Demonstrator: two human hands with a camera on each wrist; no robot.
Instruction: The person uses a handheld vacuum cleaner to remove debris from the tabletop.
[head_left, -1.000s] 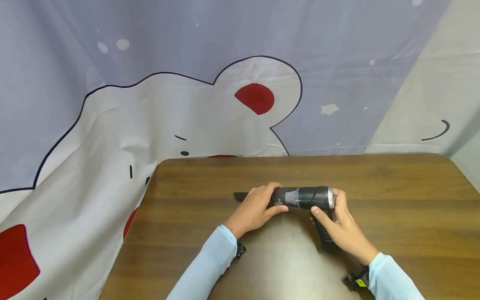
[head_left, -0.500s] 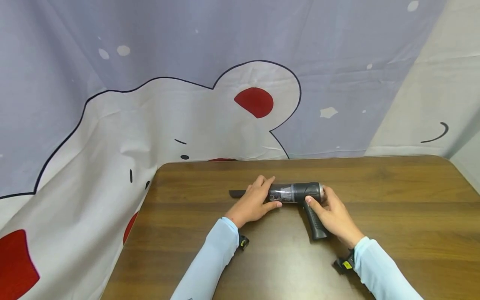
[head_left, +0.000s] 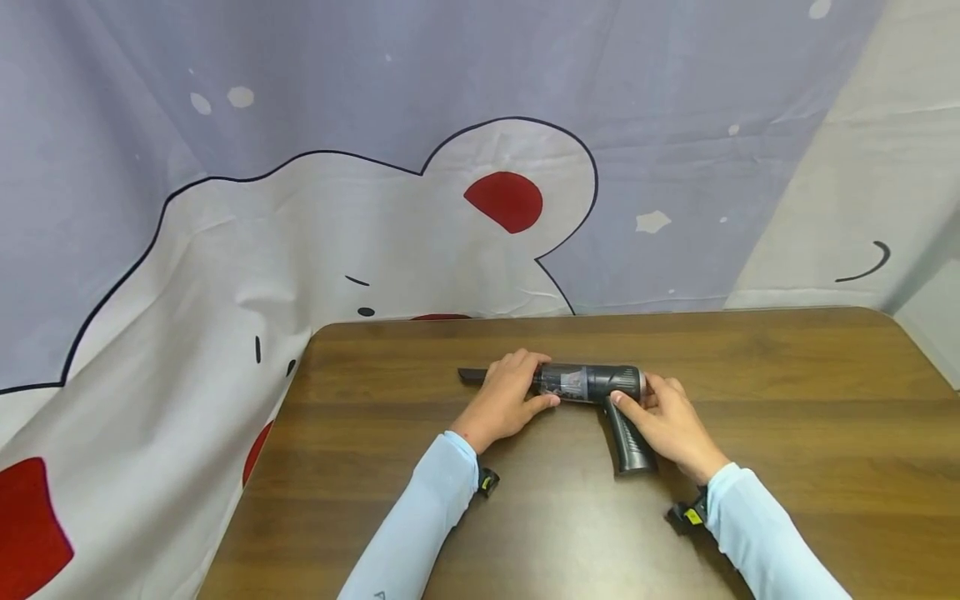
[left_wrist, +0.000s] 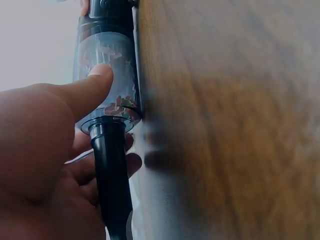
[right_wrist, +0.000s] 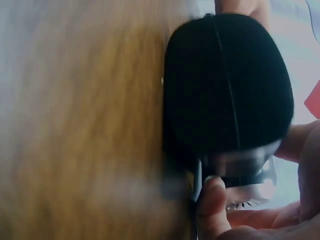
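A black handheld vacuum cleaner (head_left: 613, 382) lies on its side on the table, its narrow nozzle (head_left: 471, 376) pointing left and its handle (head_left: 630, 437) toward the front. My left hand (head_left: 504, 396) grips it where the nozzle meets the clear dust cup (left_wrist: 107, 52), thumb on the cup. Small coloured scraps lie inside the cup. In the left wrist view other fingers curl behind the nozzle. My right hand (head_left: 671, 421) holds the rear end, thumb near the top of the handle and fingers round the back. The handle's blunt end fills much of the right wrist view.
The brown wood-grain table (head_left: 787, 417) extends on both sides of the vacuum. A printed curtain (head_left: 375, 225) hangs behind its far edge and down its left side. Black straps with small devices sit at both wrists.
The vacuum and both hands have shifted slightly left since a second ago. Its handle now shows more fully, lying below the body. Over the last half second little has moved.
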